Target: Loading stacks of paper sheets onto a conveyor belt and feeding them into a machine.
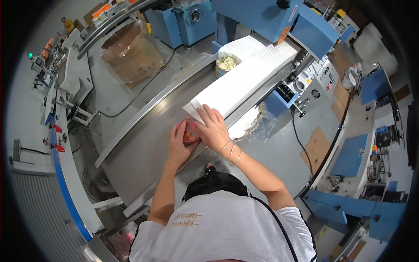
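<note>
A long row of white folded sheets (pixel 244 83) lies packed together along the metal table (pixel 144 135). At the near end of that row, my left hand (pixel 177 146) is curled around a small red object with a colourful pattern (pixel 190 136). It looks rounded, but my fingers hide much of it and I cannot make out its kind. My right hand (pixel 212 131) lies with its fingers stretched out over the end of the white row. Its thumb reaches to the red object's right side.
Beside the row's far part stands a round tin (pixel 225 64) with pale yellowish contents. A blue machine (pixel 257 19) rises over the row's far end. Clear plastic (pixel 264 126) hangs by the table's right edge. A large cardboard box (pixel 131 56) sits on the floor beyond the left rail.
</note>
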A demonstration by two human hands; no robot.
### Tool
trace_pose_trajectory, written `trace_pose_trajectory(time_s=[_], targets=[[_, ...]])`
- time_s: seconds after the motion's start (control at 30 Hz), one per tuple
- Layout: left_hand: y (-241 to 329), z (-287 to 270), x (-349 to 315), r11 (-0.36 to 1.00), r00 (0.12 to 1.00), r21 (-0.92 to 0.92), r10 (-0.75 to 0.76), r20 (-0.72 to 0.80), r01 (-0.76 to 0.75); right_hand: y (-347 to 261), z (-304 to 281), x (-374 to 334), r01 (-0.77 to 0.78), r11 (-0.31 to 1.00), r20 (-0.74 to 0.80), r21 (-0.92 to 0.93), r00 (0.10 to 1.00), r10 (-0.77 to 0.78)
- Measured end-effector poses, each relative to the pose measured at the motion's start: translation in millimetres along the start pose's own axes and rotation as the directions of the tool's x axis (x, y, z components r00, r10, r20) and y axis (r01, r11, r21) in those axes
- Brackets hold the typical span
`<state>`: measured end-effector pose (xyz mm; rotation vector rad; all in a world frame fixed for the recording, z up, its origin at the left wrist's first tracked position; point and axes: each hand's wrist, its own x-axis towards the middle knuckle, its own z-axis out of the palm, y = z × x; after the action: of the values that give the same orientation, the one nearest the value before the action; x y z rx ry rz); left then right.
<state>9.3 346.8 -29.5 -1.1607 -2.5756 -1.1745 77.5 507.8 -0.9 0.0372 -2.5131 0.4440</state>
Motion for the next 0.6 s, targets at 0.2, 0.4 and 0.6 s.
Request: trace_pose_trajectory(time_s=[0.2,0.4,0.6], targets=[[1.1,-12.2,33.1,0.985,0.982,0.065,-0.153,-0.109,0.161,20.0,3.5,0.5,0.046,0.996,0.021,-0.08,0.999,-0.044],[39.3,5.6,29.0,0.967,0.981,0.189,-0.186,0.058,0.173,25.4,-8.0,7.9,0.064,0.995,0.136,0.075,0.988,-0.073],[61.6,52.9,34.1,0.805,0.85,-0.29,-0.524,0.062,0.517,89.5,-56.4,12.2,0.303,0.712,0.069,0.634,0.894,-0.442]])
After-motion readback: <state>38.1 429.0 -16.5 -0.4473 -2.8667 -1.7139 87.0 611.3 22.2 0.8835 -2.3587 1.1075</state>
